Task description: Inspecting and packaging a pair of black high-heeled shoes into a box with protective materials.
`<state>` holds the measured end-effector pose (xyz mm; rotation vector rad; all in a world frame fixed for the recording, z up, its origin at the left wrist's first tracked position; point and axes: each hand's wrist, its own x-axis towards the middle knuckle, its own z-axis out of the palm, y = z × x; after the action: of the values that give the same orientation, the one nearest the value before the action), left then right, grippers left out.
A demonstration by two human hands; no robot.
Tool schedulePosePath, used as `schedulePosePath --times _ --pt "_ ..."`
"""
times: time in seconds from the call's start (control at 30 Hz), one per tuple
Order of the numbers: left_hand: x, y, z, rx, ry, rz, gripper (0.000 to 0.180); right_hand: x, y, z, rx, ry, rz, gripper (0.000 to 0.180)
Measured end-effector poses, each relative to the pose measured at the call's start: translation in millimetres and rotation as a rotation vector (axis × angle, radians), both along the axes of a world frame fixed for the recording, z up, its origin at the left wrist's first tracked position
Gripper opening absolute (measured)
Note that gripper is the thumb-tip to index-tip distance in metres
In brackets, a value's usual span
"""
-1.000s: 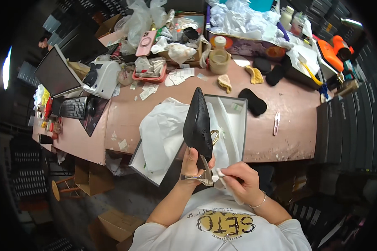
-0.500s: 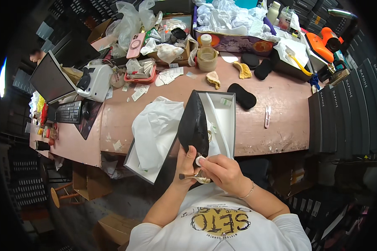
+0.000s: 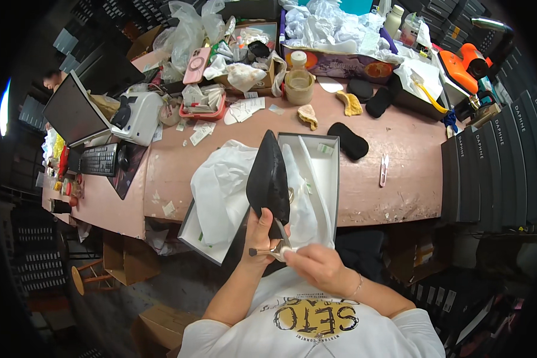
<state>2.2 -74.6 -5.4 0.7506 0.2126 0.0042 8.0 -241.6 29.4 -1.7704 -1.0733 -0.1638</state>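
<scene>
While your left hand (image 3: 258, 230) grips the black high-heeled shoe (image 3: 268, 179) sole-up over the open shoebox (image 3: 331, 179) at the tabletop's near edge, your right hand (image 3: 316, 265) pinches its heel tip. White tissue paper (image 3: 221, 188) fills the box

From my remote seat I can't see what my right hand (image 3: 319, 267) pinches against the heel end of the black shoe (image 3: 268, 179), too small to tell, while my left hand's (image 3: 259, 230) palm and the open shoebox's (image 3: 331, 173) floor stay hidden under shoe and tissue paper (image 3: 221, 185).
</scene>
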Motion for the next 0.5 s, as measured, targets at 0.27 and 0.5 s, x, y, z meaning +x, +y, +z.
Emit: schedulePosePath --times 0.27,0.5 --pt "-1.6 1.7 1.8 0.023 -0.01 0.026 0.056 -0.8 1.9 -2.9 -0.009 -0.003 -0.003 0.037" --pt "0.8 4.0 15.4 0.05 -0.017 0.003 0.057 6.9 4.7 -1.9 -0.03 -0.014 0.005 0.037"
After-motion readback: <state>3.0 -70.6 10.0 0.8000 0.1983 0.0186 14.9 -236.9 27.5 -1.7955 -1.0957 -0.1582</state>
